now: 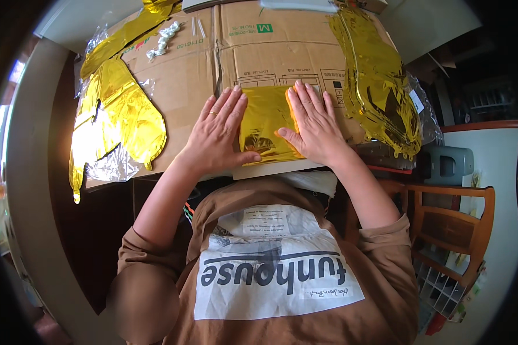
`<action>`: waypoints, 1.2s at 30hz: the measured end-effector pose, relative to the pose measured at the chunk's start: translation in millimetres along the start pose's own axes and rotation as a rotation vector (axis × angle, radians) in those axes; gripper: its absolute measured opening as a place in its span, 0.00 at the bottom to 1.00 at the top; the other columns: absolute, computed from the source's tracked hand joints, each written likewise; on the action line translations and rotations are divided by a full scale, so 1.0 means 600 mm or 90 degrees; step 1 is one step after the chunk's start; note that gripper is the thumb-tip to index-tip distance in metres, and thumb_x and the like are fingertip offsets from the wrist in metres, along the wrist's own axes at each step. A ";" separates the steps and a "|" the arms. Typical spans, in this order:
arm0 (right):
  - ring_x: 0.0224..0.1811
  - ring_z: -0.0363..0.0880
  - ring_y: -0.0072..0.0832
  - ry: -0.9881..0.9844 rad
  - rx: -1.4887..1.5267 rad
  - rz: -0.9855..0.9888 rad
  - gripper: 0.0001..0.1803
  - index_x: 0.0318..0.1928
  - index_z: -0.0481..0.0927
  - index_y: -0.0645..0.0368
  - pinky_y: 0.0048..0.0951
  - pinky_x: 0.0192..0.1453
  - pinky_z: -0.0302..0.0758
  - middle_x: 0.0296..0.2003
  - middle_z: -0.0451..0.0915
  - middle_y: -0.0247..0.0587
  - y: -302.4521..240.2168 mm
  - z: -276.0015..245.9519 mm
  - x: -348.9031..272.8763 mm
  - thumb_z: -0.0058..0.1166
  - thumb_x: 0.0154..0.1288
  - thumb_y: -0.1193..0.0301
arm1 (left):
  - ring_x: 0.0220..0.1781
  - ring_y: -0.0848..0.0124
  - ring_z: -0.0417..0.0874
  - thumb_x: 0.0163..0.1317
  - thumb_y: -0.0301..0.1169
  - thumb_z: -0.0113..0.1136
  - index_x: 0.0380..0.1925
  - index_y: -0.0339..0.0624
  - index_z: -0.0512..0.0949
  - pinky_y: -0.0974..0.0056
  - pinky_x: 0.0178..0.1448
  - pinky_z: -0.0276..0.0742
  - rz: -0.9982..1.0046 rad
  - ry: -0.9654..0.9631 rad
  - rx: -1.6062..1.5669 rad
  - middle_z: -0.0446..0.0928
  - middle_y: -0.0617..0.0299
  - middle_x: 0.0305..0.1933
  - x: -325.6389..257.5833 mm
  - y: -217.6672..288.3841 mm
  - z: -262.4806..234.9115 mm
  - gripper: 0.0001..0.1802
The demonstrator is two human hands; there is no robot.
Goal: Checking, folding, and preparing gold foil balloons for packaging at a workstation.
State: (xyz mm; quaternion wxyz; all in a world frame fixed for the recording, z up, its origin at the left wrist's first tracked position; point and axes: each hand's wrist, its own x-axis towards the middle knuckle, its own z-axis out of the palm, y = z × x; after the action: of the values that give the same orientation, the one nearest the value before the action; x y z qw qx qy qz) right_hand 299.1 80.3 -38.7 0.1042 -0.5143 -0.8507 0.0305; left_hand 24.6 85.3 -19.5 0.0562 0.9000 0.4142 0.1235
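Observation:
A gold foil sheet (263, 115), apparently folded into a rectangle, lies in front of me on a pale flat board (276, 168). My left hand (214, 131) rests flat along its left side, fingers stretched forward and the thumb on the near part of the foil. My right hand (317, 123) lies flat over its right side with the fingers extended. Something orange (294, 106) shows along the inner edge of my right hand; what it is I cannot tell. Both palms face down and neither hand grips anything.
Under everything is brown cardboard (184, 86). Gold foil balloons (124, 112) spread at the left, and more gold foil (374, 80) lies at the right. Small white knotted pieces (164, 40) sit at the back left. A wooden chair (452, 221) stands at the right.

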 end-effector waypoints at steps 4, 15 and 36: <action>0.82 0.42 0.49 -0.001 0.015 0.000 0.48 0.78 0.50 0.65 0.60 0.81 0.36 0.79 0.47 0.57 0.005 0.002 -0.001 0.39 0.74 0.39 | 0.84 0.54 0.48 0.52 0.74 0.57 0.77 0.35 0.52 0.47 0.83 0.41 -0.004 -0.022 0.032 0.50 0.46 0.82 0.000 -0.004 0.005 0.66; 0.82 0.48 0.43 0.063 0.173 0.013 0.40 0.79 0.51 0.58 0.56 0.82 0.38 0.79 0.51 0.52 0.041 -0.064 -0.038 0.34 0.79 0.45 | 0.84 0.51 0.47 0.56 0.70 0.59 0.77 0.38 0.51 0.46 0.83 0.41 -0.021 0.016 -0.075 0.48 0.43 0.82 -0.001 0.000 -0.019 0.61; 0.19 0.77 0.18 0.107 0.846 0.578 0.16 0.37 0.82 0.64 0.19 0.24 0.73 0.26 0.79 0.31 -0.016 -0.004 -0.151 0.61 0.71 0.60 | 0.82 0.46 0.51 0.64 0.70 0.47 0.74 0.31 0.57 0.45 0.82 0.40 -0.108 0.068 0.068 0.54 0.38 0.79 0.079 0.090 0.066 0.56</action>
State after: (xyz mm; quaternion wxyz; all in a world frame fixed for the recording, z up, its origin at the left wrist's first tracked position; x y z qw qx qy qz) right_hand 331.8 -4.3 -47.9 0.4291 -0.6405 -0.3522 0.5305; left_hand 104.4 86.3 -38.5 -0.0035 0.8555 0.4974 0.1436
